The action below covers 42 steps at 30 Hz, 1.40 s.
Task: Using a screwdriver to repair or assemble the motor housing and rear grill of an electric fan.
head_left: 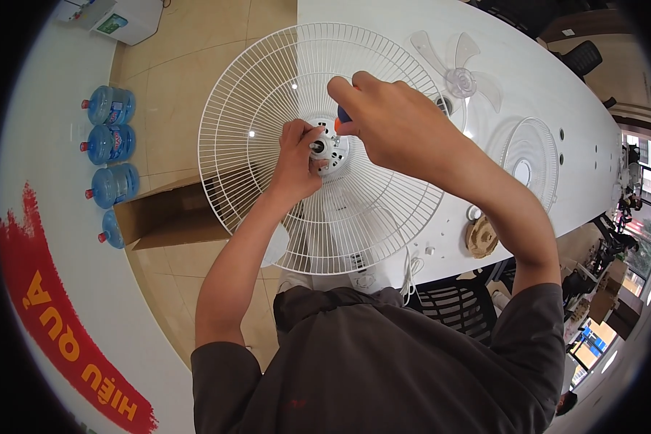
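Fan guard point(303, 94) lies before the torso point(383, 354). Right hand point(390, 119): grip pinching a blue-and-orange handle point(343, 116) beside the guard's hub point(334, 158). Left hand point(296, 160): touching the hub; I cannot tell whether its grip pinches. Left of guard: open cardboard box point(180, 235), interior shadowed; farther left, four blue jugs point(114, 142), contents unclear.

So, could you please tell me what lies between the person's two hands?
In the head view, the fan's white hub lies between the left hand and right hand.
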{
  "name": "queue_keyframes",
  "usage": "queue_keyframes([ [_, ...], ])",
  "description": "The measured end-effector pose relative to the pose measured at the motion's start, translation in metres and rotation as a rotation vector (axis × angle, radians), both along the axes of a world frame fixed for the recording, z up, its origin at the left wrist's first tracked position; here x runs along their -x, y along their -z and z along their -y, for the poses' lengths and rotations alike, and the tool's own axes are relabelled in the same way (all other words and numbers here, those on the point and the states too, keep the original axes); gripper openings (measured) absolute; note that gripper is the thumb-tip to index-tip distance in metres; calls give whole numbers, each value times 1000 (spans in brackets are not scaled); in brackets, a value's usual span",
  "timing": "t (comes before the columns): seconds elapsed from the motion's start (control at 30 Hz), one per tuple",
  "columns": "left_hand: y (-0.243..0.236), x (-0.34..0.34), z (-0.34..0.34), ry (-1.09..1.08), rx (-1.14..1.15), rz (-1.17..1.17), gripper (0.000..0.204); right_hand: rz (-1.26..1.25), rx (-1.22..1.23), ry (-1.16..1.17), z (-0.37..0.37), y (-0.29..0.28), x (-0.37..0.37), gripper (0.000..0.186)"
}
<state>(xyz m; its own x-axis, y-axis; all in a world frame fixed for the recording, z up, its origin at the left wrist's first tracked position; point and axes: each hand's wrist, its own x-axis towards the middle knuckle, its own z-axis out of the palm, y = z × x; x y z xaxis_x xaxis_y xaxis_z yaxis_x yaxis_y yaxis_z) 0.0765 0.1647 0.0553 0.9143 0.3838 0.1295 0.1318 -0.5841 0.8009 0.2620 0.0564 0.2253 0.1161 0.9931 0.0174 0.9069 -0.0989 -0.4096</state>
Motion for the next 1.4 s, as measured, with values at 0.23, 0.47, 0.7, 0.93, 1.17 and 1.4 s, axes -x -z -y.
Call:
queue_keyframes([
  [0.23, 4, 4, -5, 40, 11, 51, 68, -2, -11, 15, -3, 1, 4, 26],
  [0.47, -1, 10, -1, -69, -84, 2, 64, -38, 37, 61, -1, -4, 5, 29],
  [0.7, -1, 3, 8, -132, -193, 150, 60, -32, 79, 68, -2, -6, 6, 30],
  [0.93, -2, -1, 9, -137, -308, 115, 60, -11, 47, 57, 0, -7, 6, 29],
  [1.17, -1, -1, 11, -145, -332, 94, 58, 0, 68, 75, -3, -8, 10, 32],
  [1.4, 1, 4, 5, -126, -338, 86, 60, 5, 86, 75, -7, -7, 12, 32],
])
